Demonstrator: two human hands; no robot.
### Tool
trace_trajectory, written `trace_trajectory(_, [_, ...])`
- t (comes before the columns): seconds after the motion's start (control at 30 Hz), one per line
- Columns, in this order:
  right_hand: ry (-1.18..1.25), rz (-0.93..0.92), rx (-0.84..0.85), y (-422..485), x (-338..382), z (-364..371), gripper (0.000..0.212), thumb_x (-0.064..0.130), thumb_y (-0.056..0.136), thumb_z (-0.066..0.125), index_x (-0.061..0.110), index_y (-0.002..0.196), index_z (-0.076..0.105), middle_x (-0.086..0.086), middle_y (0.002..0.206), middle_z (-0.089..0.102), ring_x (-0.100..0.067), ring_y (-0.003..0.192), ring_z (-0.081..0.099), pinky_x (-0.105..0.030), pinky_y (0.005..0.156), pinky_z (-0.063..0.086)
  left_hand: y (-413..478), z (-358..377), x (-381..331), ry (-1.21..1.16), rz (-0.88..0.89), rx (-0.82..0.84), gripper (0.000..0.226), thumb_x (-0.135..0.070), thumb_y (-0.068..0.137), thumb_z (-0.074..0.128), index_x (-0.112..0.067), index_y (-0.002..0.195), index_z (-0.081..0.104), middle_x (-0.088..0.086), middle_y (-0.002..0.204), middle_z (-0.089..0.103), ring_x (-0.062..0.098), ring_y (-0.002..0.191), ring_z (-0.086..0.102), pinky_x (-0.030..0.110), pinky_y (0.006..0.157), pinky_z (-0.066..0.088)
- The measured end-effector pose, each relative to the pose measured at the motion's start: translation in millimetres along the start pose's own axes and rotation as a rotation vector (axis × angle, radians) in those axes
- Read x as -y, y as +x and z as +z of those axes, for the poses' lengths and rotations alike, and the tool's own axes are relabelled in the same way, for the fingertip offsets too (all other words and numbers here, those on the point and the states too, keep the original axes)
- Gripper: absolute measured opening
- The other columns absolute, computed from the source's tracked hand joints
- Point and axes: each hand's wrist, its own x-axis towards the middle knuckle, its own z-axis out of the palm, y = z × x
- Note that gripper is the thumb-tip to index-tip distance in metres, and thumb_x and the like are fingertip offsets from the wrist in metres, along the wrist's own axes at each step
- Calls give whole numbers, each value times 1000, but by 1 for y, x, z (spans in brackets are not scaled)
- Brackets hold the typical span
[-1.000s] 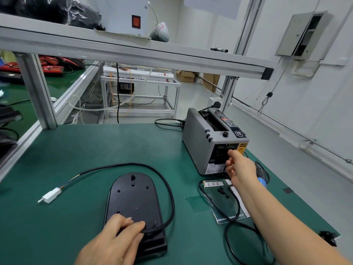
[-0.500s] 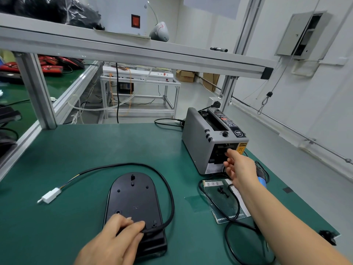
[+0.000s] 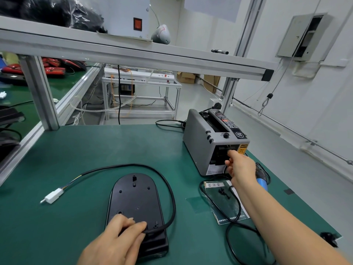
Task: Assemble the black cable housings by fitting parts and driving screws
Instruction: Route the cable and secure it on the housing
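Right now the housing (image 3: 133, 199) lies flat on the green surface (image 3: 95, 150), just ahead of the person. Its long axis runs away from them, with the rounded end far, the squared end near, and the face with the screw holes up. The cable (image 3: 172, 192) leaves the housing's near end, loops round its right side and over the far end, and finishes at a white connector (image 3: 54, 195) to the housing's left.

The left hand (image 3: 118, 243) covers the near end, its grip pinched on the cable where it enters. The right hand (image 3: 241, 169) reaches to the dispenser (image 3: 202, 142) right of and beyond the housing, with forefinger and thumb at its mouth. I cannot tell whether that grip is clamped on anything, as no tape shows.

The step looks like fetching tape to fix the cable before screws go in. The next move calls for a clean pull, then carrying the strip back to the housing without letting the cable shift.
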Motion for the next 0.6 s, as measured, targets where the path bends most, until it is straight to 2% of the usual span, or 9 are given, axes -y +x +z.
trace_trajectory(0.1, [5, 20, 56, -7, -3, -7, 19, 12, 85, 63, 13, 71, 51, 2, 51, 50, -5, 38, 44, -15, 32, 31, 0, -1, 1, -24, -5, 14, 51, -48, 96, 28, -30, 78, 72, -15, 81, 52, -9, 81, 54, 12, 43, 39])
trace_trajectory(0.2, [16, 62, 222, -23, -6, -16, 17, 15, 86, 66, 13, 73, 54, 4, 50, 51, -5, 41, 43, -14, 33, 30, 0, -4, -1, -15, -43, 85, 52, -48, 95, 31, -29, 75, 75, -14, 78, 56, -9, 81, 53, 12, 43, 41])
trace_trajectory(0.27, [2, 84, 360, -38, -7, -19, 17, 16, 87, 64, 13, 72, 57, 3, 54, 51, -6, 45, 46, -15, 35, 33, 2, -9, -3, -35, -75, 154, 36, -46, 84, 43, -30, 76, 75, -18, 80, 53, -12, 80, 51, 9, 46, 39])
trace_trajectory(0.33, [-7, 91, 491, -54, -7, -19, 18, 17, 90, 59, 13, 73, 63, 2, 59, 53, -8, 49, 50, -16, 38, 37, 3, -14, -1, -63, -134, 210, 27, -46, 75, 48, -36, 82, 73, -20, 81, 50, -12, 70, 50, 9, 50, 40])
trace_trajectory(0.4, [-22, 93, 602, -69, -6, -17, 20, 18, 93, 54, 13, 79, 67, 1, 65, 56, -9, 56, 56, -18, 46, 43, 5, -20, 3, -140, -219, 243, 23, -50, 75, 52, -44, 89, 69, -23, 80, 52, -6, 62, 52, 11, 56, 43])
trace_trajectory(0.47, [-67, 87, 685, -85, -4, -12, 14, 19, 90, 56, 14, 81, 67, 0, 73, 60, -11, 65, 59, -23, 58, 45, 11, -26, 8, -270, -297, 276, 17, -42, 81, 66, -52, 95, 64, -25, 83, 59, -5, 70, 58, 9, 67, 43])
trace_trajectory(0.53, [-152, 60, 761, -101, -2, -4, 9, 25, 78, 67, 17, 80, 66, 0, 77, 62, -9, 72, 60, -26, 67, 42, 19, -30, 13, -333, -353, 271, 27, -24, 81, 72, -50, 87, 68, -23, 87, 63, -4, 80, 60, 7, 73, 40])
trace_trajectory(0.6, [-260, 8, 849, -117, -2, 7, 11, 26, 69, 74, 21, 74, 66, 4, 77, 62, -5, 74, 58, -25, 71, 41, 27, -31, 22, -290, -400, 232, 23, -19, 81, 70, -42, 79, 71, -23, 89, 62, -2, 83, 59, 7, 73, 39])
